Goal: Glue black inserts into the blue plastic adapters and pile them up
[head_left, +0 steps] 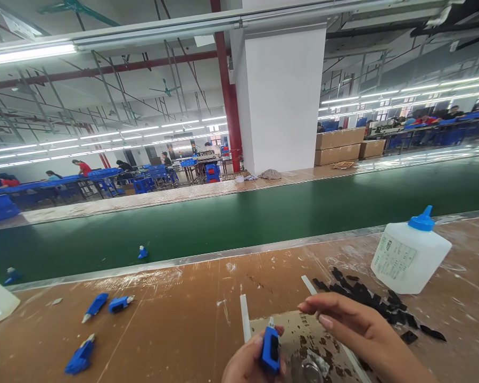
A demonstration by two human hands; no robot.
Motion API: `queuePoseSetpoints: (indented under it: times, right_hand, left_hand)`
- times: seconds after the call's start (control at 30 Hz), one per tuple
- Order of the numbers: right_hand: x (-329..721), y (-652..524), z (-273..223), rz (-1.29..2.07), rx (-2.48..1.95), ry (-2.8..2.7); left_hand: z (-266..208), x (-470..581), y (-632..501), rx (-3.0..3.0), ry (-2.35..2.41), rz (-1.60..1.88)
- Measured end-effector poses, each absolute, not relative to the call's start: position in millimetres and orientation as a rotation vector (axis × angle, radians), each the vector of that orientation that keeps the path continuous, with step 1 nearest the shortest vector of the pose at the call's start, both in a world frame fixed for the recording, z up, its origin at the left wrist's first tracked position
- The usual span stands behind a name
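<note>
Holding a small blue piece (pixel 269 351) in my left hand (pixel 245 363), down at the near edge of the head cam view, pale tip pointing away from me. Pretty sure I've got it pinched by the sides so the tip and black patch are left uncovered. My right hand (pixel 363 327) comes in from the near right, fingers loosely bent and reaching left, thumb apart from the forefinger, nothing in it that I can see. It's just beside a heap of black scraps (pixel 369 299), probably put on that side for easy reach. The squeeze bottle (pixel 411 260) stands farther right, likely parked out of my way. Three other blue pieces (pixel 96 307) lie left on the brown tabletop (pixel 175 314), well apart from my hands.
</note>
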State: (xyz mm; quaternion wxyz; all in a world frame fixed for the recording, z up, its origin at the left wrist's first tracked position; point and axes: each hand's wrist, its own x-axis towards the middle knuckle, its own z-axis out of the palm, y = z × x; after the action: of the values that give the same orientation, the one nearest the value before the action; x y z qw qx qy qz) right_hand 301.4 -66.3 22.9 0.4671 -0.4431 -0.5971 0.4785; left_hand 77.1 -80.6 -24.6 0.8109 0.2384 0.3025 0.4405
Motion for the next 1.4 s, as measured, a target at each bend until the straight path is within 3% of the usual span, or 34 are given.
queuePoseSetpoints:
  times: [0.2, 0.5, 0.7, 0.93, 1.1, 1.4]
  right_hand:
    - [321.0, -42.1, 22.4, 1.127, -1.223, -1.189]
    - [335.5, -20.2, 0.8, 0.598, -1.523, -1.840]
    - [331.0, -14.4, -18.2, 0.378, -1.465, -2.124]
    - [337.8, -5.0, -31.5, 0.287, -1.436, -2.231]
    - [345.2, 6.1, -44.7, 0.310, -1.401, -2.232]
    - [343.4, 7.1, -37.9, 0.302, -1.377, -2.310]
  left_hand:
    - [-7.7, 69.7, -76.0, 0.570, 0.818, 1.016]
    - [-4.7, 52.1, -57.0, 0.810, 1.111, 1.110]
    - [-4.4, -7.5, -9.7, 1.482, 1.912, 1.018]
    - [20.8, -102.2, -5.6, 1.607, 2.615, 0.749]
    - [24.2, -124.9, 5.9, 1.570, 2.769, 0.600]
    - [-2.2, -131.7, 103.6, 1.213, 2.799, 1.104]
